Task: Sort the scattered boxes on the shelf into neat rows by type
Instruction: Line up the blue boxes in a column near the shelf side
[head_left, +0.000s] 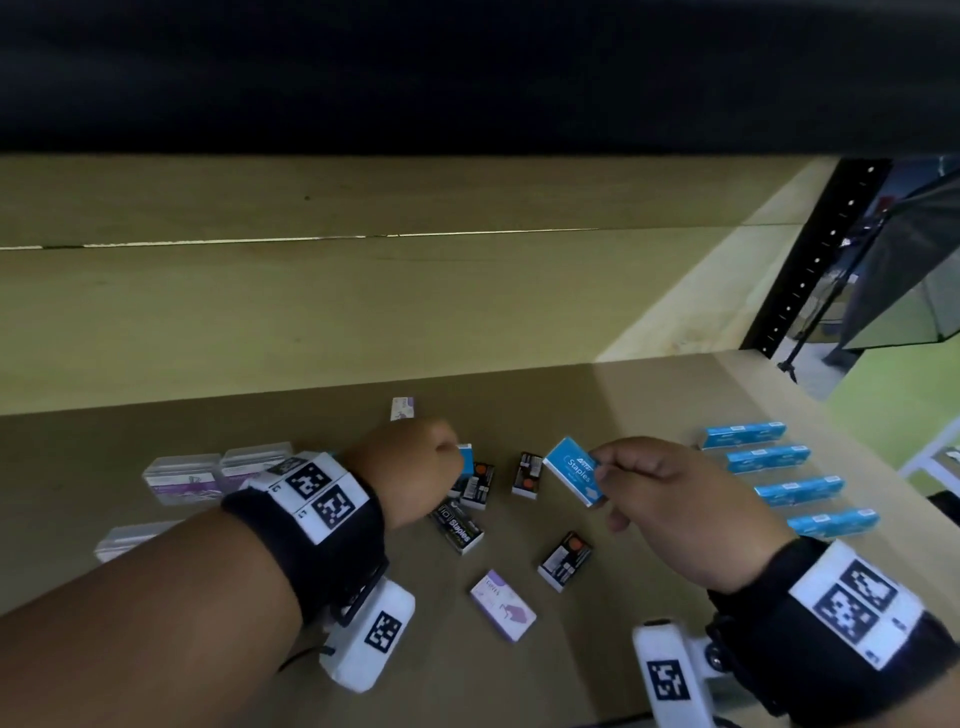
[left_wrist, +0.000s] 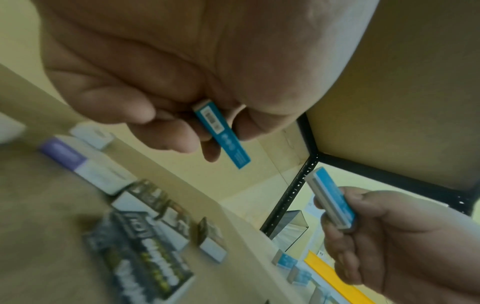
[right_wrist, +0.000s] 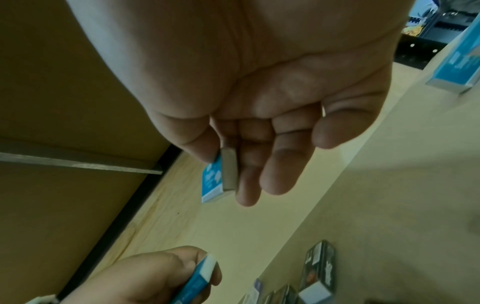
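Note:
My right hand (head_left: 631, 475) pinches a blue staples box (head_left: 574, 478) between thumb and fingers, lifted above the shelf board (head_left: 649, 405); the same box (right_wrist: 217, 181) shows in the right wrist view. My left hand (head_left: 415, 457) grips a second blue box (head_left: 466, 460), mostly hidden by the knuckles, seen edge-on as a blue box (left_wrist: 222, 133) in the left wrist view. Several blue boxes (head_left: 779, 475) lie in a row at the right. Black staples boxes (head_left: 460, 527) lie scattered between my hands. A purple-and-white box (head_left: 503, 605) lies near the front.
Clear plastic boxes (head_left: 208, 473) with purple labels sit at the left, another purple-and-white box (head_left: 402, 408) further back. A black perforated upright (head_left: 810, 260) stands at the shelf's right rear. The upper shelf (head_left: 467, 73) hangs dark overhead.

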